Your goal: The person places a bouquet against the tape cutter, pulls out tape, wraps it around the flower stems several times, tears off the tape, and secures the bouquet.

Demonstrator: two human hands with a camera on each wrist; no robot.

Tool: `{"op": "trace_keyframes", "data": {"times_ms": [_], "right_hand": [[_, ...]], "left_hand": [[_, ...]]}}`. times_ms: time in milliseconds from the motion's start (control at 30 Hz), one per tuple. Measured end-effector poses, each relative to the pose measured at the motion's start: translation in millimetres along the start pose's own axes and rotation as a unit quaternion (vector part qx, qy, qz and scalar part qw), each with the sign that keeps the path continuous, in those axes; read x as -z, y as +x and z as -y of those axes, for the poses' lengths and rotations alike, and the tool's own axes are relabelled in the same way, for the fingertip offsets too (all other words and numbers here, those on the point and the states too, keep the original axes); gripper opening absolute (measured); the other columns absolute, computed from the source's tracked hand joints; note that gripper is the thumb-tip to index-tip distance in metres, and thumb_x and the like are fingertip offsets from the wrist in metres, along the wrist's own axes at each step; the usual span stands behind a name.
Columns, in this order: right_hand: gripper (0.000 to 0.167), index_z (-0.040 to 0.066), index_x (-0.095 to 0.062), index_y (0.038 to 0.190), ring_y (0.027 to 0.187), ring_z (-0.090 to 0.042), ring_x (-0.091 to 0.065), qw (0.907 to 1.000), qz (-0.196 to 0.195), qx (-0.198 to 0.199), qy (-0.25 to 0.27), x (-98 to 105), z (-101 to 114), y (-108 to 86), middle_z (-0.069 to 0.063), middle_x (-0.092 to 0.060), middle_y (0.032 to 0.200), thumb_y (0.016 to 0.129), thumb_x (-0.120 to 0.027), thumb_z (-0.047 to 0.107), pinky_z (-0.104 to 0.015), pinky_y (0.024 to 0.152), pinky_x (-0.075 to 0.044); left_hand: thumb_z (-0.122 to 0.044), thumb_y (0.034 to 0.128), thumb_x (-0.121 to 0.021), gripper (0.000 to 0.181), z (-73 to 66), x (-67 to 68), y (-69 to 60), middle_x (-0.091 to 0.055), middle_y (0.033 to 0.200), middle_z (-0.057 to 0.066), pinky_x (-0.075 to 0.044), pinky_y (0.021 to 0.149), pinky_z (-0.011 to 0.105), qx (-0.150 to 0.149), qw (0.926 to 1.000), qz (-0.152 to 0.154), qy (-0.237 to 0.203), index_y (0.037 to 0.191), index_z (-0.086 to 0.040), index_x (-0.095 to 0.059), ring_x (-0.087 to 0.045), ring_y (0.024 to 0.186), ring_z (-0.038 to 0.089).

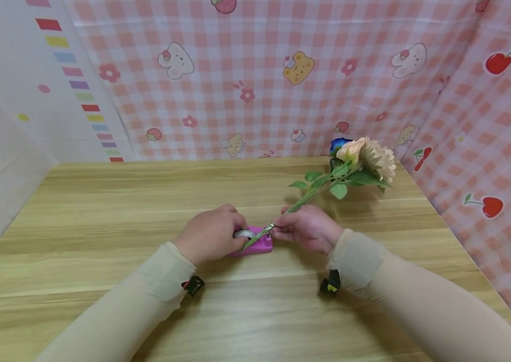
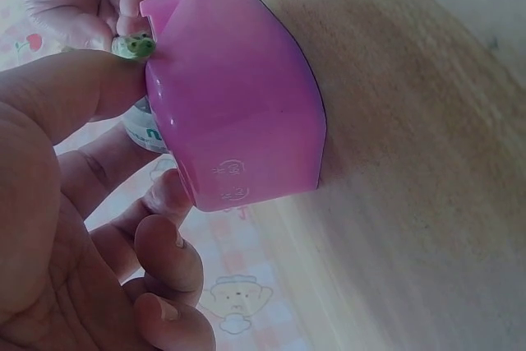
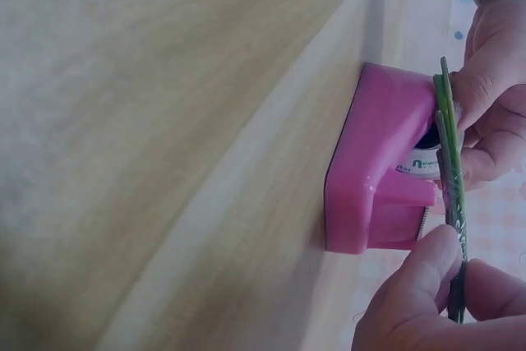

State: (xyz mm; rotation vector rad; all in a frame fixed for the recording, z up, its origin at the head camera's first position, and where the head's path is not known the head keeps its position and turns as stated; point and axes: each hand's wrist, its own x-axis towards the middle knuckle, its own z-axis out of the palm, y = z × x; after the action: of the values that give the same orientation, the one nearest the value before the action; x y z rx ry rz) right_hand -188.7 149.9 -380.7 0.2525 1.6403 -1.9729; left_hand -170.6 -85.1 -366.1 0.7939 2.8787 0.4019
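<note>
A pink tape dispenser [image 1: 262, 245] sits on the table between the hands, with a roll of clear tape [image 3: 421, 163] in it. My left hand [image 1: 212, 234] pinches the roll between thumb and fingers, the thumb lying by the dispenser's edge in the left wrist view. My right hand [image 1: 311, 229] pinches the green stems [image 1: 299, 202] of a small bunch of artificial flowers [image 1: 358, 153]. The stems slant over the dispenser, their cut ends beside my left thumb. Shiny clear tape [image 3: 459, 223] shows around the stems near my right fingertips.
The blossoms, pale pink, cream and blue, reach toward the back right of the wooden table [image 1: 115, 211]. A checked pink cloth wall [image 1: 264, 115] stands behind, with further cloth walls at left and right. A dark device [image 1: 330, 282] hangs at my right wrist.
</note>
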Motion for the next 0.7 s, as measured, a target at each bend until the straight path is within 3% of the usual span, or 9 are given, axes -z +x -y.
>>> {"op": "trace_keyframes", "data": {"times_ms": [167, 367, 500, 700], "right_hand": [[0.013, 0.006, -0.044, 0.107, 0.072, -0.011, -0.067, 0.9996, -0.001, -0.023, 0.017, 1, 1, -1.2, -0.005, -0.068, 0.082, 0.104, -0.050, -0.005, -0.023, 0.073, -0.060], [0.010, 0.003, -0.048, 0.099, 0.078, -0.017, -0.064, 0.9968, 0.009, -0.044, 0.066, -7, 6, -2.2, -0.009, -0.063, 0.092, 0.105, -0.040, 0.001, -0.027, 0.078, -0.061], [0.022, 0.008, -0.053, 0.086, 0.070, -0.015, -0.063, 0.9982, 0.000, -0.036, 0.047, -12, 7, 0.4, -0.005, -0.062, 0.080, 0.107, -0.048, 0.006, -0.027, 0.074, -0.059], [0.033, 0.013, -0.044, 0.077, 0.063, -0.012, -0.064, 0.9989, -0.037, -0.023, 0.019, -11, 5, 2.0, -0.003, -0.064, 0.073, 0.104, -0.056, -0.001, -0.026, 0.069, -0.060]], "left_hand": [[-0.035, 0.0963, -0.074, 0.016, 0.7, -0.8, 0.3, -0.065, 0.106, -0.006, -0.051, 0.073, 0.032, -0.003, 1.0000, -0.001, -0.004, 0.105, -0.023, -0.079, -0.058, 0.080, 0.011], [-0.034, 0.0961, -0.074, 0.017, 1.6, -0.9, 0.8, -0.066, 0.108, -0.005, -0.052, 0.072, 0.032, -0.007, 1.0000, -0.002, 0.001, 0.106, -0.022, -0.079, -0.059, 0.080, 0.011], [-0.034, 0.0960, -0.074, 0.017, 1.5, -0.9, 1.2, -0.066, 0.108, -0.005, -0.052, 0.072, 0.032, -0.008, 1.0000, -0.001, 0.003, 0.107, -0.022, -0.079, -0.059, 0.080, 0.011], [-0.036, 0.0944, -0.074, 0.020, 0.3, 0.5, 1.5, -0.065, 0.108, -0.005, -0.051, 0.072, 0.032, -0.001, 1.0000, 0.007, 0.000, 0.108, -0.022, -0.078, -0.058, 0.080, 0.012]]}}
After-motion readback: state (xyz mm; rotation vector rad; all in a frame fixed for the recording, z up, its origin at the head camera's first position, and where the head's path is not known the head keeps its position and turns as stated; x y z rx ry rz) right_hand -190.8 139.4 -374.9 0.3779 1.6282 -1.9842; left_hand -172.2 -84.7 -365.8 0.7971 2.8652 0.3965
